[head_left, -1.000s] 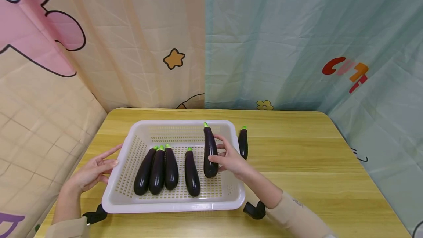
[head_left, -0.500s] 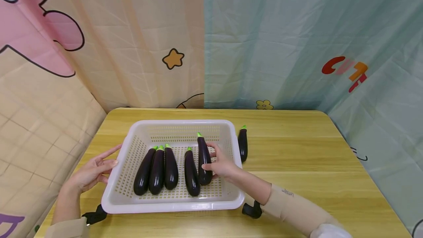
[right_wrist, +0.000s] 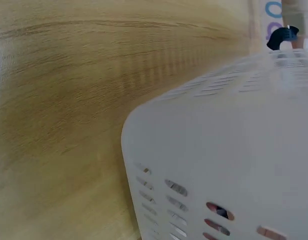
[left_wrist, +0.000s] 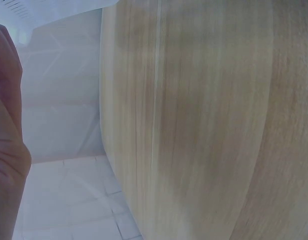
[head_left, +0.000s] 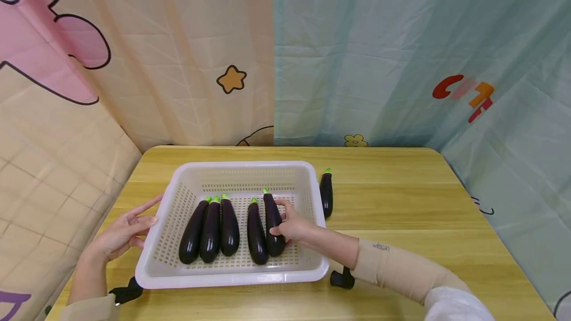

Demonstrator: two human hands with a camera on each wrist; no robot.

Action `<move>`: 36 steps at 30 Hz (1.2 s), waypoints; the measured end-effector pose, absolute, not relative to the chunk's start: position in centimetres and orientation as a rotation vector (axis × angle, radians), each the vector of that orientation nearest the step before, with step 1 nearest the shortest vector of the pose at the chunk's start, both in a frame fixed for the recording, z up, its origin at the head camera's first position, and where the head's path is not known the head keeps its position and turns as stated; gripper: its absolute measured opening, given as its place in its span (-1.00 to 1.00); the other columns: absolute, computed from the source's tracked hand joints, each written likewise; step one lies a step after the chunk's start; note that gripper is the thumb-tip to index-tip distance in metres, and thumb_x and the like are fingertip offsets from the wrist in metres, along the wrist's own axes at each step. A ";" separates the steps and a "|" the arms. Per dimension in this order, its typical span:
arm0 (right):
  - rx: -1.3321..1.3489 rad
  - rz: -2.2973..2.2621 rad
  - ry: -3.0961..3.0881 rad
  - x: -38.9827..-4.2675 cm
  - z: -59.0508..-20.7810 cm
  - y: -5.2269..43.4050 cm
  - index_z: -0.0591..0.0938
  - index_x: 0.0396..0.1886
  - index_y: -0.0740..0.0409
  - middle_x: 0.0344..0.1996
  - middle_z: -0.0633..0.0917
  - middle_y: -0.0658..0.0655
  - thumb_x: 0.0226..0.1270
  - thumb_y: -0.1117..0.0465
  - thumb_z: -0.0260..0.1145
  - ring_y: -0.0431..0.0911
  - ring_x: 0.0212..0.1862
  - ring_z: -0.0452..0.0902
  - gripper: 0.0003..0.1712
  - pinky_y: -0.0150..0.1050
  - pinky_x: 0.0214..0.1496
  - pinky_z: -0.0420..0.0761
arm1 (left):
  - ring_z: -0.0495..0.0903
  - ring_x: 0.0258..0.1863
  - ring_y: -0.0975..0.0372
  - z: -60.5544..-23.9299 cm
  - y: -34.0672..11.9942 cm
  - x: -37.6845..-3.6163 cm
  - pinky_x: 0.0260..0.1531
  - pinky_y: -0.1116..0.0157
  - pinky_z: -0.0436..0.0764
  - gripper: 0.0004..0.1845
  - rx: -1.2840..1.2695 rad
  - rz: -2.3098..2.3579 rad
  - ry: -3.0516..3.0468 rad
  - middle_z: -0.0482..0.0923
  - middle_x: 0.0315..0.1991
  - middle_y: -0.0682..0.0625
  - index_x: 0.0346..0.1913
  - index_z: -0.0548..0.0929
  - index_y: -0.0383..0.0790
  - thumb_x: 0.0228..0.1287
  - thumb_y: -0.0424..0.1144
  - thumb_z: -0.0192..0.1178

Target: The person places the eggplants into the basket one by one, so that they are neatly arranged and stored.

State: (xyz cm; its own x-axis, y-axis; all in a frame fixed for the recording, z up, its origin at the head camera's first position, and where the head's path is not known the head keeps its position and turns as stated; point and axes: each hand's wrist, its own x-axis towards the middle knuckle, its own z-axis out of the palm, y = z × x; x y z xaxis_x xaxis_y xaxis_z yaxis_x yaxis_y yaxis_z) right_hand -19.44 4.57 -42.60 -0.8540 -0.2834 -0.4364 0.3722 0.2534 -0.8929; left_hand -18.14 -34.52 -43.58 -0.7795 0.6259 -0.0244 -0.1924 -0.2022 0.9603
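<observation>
My right hand (head_left: 292, 224) grips a dark purple eggplant (head_left: 272, 217) by its right side, thumb in front. The eggplant lies low inside a white perforated plastic basket (head_left: 236, 278), green stem pointing away. Just left of it lies another eggplant (head_left: 256, 234). Further left, three more sit side by side, the middle one (head_left: 211, 232) among them. With fingers extended, my left hand (head_left: 122, 234) touches the basket's left outer rim. The left wrist view shows only part of the left hand (left_wrist: 6, 150); in the right wrist view the basket wall (right_wrist: 219, 135) mostly hides the right hand.
One more eggplant (head_left: 326, 194) lies on the wooden table (head_left: 392, 202) just outside the basket's right wall. Printed curtains (head_left: 357, 53) hang behind the table and at both sides. Black wrist-camera mounts (head_left: 342, 278) sit by both wrists.
My right hand has moved left and nearer with its eggplant, lowering it beside the fourth one in the basket. The left hand has stayed at the rim.
</observation>
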 end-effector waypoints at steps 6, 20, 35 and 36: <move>0.113 -1.625 1.981 -19.4 -42.8 4.4 0.16 0.29 0.07 -0.14 0.42 0.29 0.05 0.57 0.23 0.15 -0.16 0.49 -0.17 0.21 -0.41 0.58 | 0.63 -0.15 0.10 -43.5 -34.4 -18.1 -0.37 0.17 0.64 -0.39 0.499 2.024 1.523 0.60 -0.03 -0.07 0.34 0.23 0.24 0.43 -0.50 -0.33; 0.186 -1.600 1.896 -19.6 -43.1 3.8 0.20 0.27 0.07 -0.01 0.41 0.33 0.08 0.57 0.20 0.28 0.06 0.37 -0.23 0.27 -0.39 0.56 | 0.63 -0.15 0.11 -43.5 -34.4 -18.2 -0.35 0.17 0.64 -0.39 0.509 2.026 1.503 0.59 -0.02 -0.06 0.34 0.21 0.25 0.43 -0.50 -0.34; 0.177 -1.553 1.842 -19.6 -43.3 3.7 0.21 0.24 0.05 -0.22 0.42 0.33 0.11 0.55 0.17 0.22 -0.11 0.44 -0.28 0.28 -0.31 0.54 | 0.62 -0.13 0.11 -43.8 -34.6 -18.2 -0.32 0.11 0.63 -0.39 0.486 2.005 1.532 0.59 -0.01 -0.02 0.33 0.22 0.29 0.44 -0.47 -0.32; 0.181 -1.552 1.832 -19.6 -43.3 3.7 0.20 0.25 0.05 -0.22 0.43 0.33 0.12 0.54 0.17 0.22 -0.11 0.44 -0.28 0.29 -0.29 0.54 | 0.62 -0.13 0.11 -43.8 -34.6 -18.2 -0.32 0.12 0.63 -0.40 0.482 2.002 1.537 0.59 -0.01 -0.01 0.33 0.22 0.29 0.44 -0.47 -0.31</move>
